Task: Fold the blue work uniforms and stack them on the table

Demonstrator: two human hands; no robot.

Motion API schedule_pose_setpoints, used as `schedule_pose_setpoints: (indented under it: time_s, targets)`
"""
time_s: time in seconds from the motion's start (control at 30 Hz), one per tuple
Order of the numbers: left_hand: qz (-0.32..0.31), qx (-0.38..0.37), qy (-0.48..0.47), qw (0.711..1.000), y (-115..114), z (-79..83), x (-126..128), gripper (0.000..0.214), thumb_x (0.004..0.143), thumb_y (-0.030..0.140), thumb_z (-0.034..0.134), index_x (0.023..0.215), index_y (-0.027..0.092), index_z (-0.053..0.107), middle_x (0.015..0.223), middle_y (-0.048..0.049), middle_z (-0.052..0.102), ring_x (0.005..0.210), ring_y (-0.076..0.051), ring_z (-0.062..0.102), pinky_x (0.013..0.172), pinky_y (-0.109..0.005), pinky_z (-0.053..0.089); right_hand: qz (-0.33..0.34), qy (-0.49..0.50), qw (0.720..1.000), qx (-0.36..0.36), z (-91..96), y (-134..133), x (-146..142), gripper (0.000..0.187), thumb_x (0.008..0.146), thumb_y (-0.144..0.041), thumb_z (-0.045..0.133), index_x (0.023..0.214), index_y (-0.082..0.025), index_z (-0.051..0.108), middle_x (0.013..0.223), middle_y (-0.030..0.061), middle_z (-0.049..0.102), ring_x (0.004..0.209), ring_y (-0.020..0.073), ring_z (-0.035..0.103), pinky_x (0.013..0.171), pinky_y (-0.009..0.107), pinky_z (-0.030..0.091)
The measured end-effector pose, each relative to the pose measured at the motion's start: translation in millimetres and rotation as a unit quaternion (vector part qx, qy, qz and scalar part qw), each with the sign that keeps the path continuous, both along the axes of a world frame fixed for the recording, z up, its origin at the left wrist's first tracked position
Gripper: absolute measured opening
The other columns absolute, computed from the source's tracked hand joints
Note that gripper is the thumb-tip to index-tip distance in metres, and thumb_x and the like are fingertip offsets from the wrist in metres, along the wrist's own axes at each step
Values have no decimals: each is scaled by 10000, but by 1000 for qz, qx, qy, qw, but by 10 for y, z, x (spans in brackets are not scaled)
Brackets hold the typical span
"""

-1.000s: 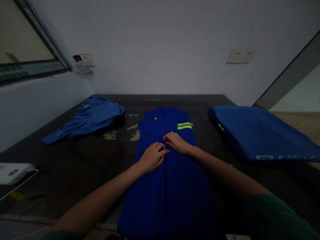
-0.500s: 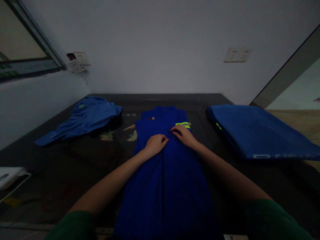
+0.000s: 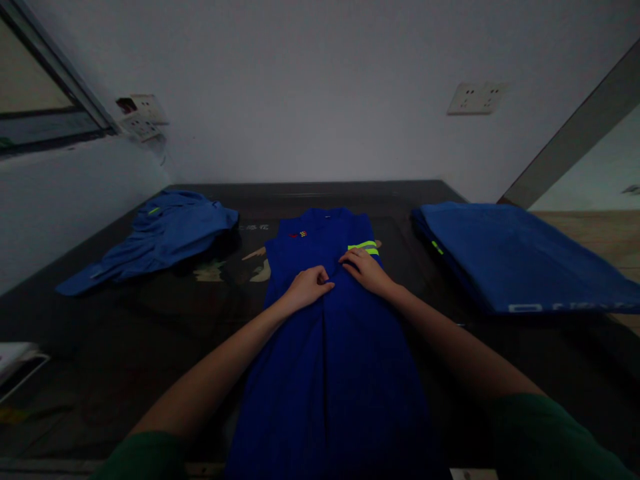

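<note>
A dark blue work garment (image 3: 330,360) lies lengthwise on the black table (image 3: 125,333), its collar at the far end and a yellow-green reflective band (image 3: 364,247) on its right side. My left hand (image 3: 307,287) rests on the cloth near its middle seam with the fingers curled in, pinching the fabric. My right hand (image 3: 364,270) lies flat on the cloth just right of it, fingers stretched toward the seam. The two hands nearly touch.
A crumpled lighter blue garment (image 3: 160,233) lies at the table's far left. A stack of folded blue cloth (image 3: 510,257) sits at the right. Wall sockets (image 3: 475,98) are on the back wall, a window frame (image 3: 45,127) at left, a white object (image 3: 15,357) at the left edge.
Both hands slid up the garment toward the collar. My left hand's fingers have curled into a pinch on the cloth; the view shifted slightly.
</note>
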State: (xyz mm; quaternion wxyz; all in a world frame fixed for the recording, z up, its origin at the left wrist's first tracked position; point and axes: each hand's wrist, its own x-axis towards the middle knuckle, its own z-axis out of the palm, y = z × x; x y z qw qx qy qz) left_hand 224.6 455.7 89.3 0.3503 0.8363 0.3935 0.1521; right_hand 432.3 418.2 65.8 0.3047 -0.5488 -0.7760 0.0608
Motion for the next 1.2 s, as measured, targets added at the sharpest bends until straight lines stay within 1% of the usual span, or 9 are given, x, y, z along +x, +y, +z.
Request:
schedule_pose_setpoints:
  time_s: [0.2,0.3,0.4,0.57,0.8,0.87,0.97,1.03,1.2]
  targets:
    - [6,-3,-24,1000,-30,13,-6,270,678,306,745,744,196,507,685,40,576,640,-134,542,576,-233,355,-11,-24,1000,-16,1,7,-4,248,931,-217,466,1126,-168,611,1124,128,594,1093,245,536,980,437,415]
    - [15,-49,-74,996,-10,-7,-6,213,772,348,665,859,192,549,720,24,616,663,-137,577,613,-237,400,-11,-28,999,-13,-6,11,-22,265,937,-219,445,1141,-183,611,1131,123,600,1099,244,540,990,450,412]
    - [17,-81,-75,994,5,-14,3,130,834,268,575,929,181,593,738,9,626,692,-135,593,649,-239,424,-13,-40,999,-12,-18,29,-30,279,943,-228,434,1154,-189,613,1142,124,604,1106,246,541,993,456,413]
    - [8,-14,-31,999,-11,18,-6,288,713,167,692,988,201,613,780,29,579,728,-131,570,687,-238,426,-21,-92,995,-16,-43,90,6,336,954,-297,439,1221,-162,593,1238,146,578,1178,253,516,1028,443,397]
    - [-49,97,-1,994,-19,20,-62,375,723,211,710,1077,213,586,849,0,570,832,-180,567,760,-298,440,-49,-145,987,-55,-57,114,15,437,965,-331,418,1347,-145,518,1390,141,506,1299,266,443,1104,452,329]
    - [-55,85,-24,995,15,18,-83,333,743,239,700,1054,203,586,872,-11,588,846,-180,575,787,-306,446,-60,-134,987,-58,-15,92,-41,431,952,-292,440,1352,-149,515,1399,150,497,1323,267,422,1115,471,312]
    - [-40,-3,-68,997,62,11,-105,229,818,252,612,1033,190,564,807,4,611,779,-152,599,768,-287,461,-54,-94,994,-30,67,51,-191,419,936,-220,446,1344,-157,519,1391,152,505,1334,253,411,1119,476,313]
    - [-35,-24,-80,996,75,-12,-106,214,818,211,596,1025,186,547,778,17,609,739,-140,601,749,-278,461,-36,-70,997,-17,88,40,-306,416,931,-212,455,1340,-163,518,1380,143,516,1316,239,434,1105,451,345]
    - [-7,82,-54,995,92,-96,-76,272,719,152,691,934,186,527,830,11,559,732,-142,542,719,-287,452,-30,-83,995,-37,-61,98,-444,386,939,-244,467,1304,-147,544,1377,173,513,1296,258,461,1085,471,362]
